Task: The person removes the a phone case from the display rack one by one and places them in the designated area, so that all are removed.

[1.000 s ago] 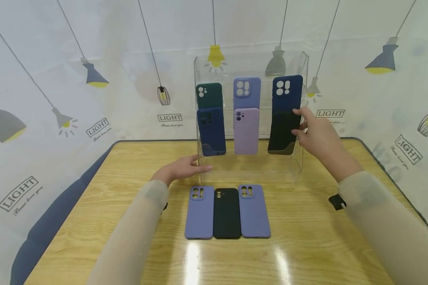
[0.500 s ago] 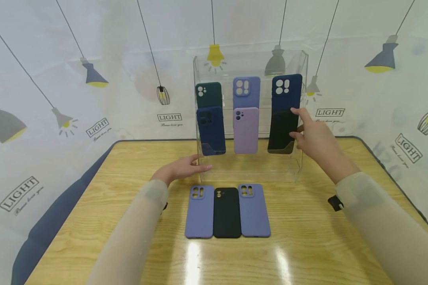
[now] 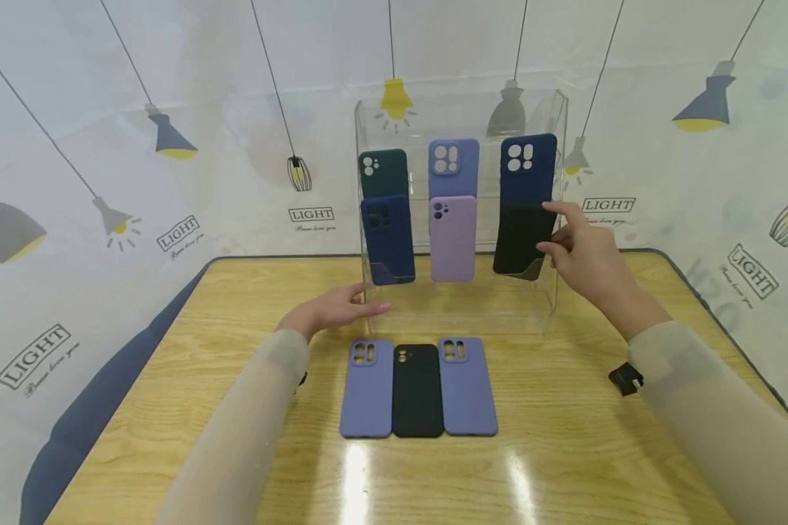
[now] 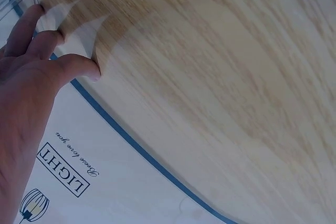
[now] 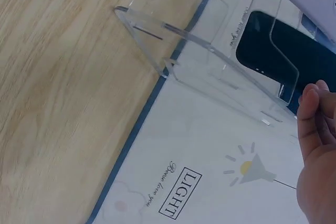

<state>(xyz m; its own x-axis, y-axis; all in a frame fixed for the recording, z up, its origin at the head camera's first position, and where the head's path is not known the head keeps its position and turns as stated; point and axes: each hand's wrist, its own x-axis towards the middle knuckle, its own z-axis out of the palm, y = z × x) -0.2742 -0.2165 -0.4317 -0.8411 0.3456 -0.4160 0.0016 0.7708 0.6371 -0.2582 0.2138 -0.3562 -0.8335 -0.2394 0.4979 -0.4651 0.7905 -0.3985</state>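
A clear acrylic display stand (image 3: 460, 313) stands on the table with several phone cases in two rows. My left hand (image 3: 331, 308) grips its lower left side, thumb in front. At the right, my right hand (image 3: 587, 255) pinches the right edge of a black phone case (image 3: 519, 237), which tilts slightly in the lower pocket. Behind it rises a dark blue case (image 3: 528, 171). In the right wrist view the black case (image 5: 278, 51) shows through the clear pocket lip, with my thumb and fingers at its edge. A lilac-pink case (image 3: 453, 240) occupies the lower middle pocket.
A periwinkle case (image 3: 368, 401), a black case (image 3: 418, 394) and another periwinkle case (image 3: 469, 397) lie side by side before the stand. A green case (image 3: 386, 171) and a blue case (image 3: 389, 240) fill its left column. A lamp-printed wall covering (image 3: 236, 146) closes the back.
The black case's lower end has shifted and tilted slightly in its pocket. My right hand has moved a little right and down along its edge. The left hand stays on the stand.
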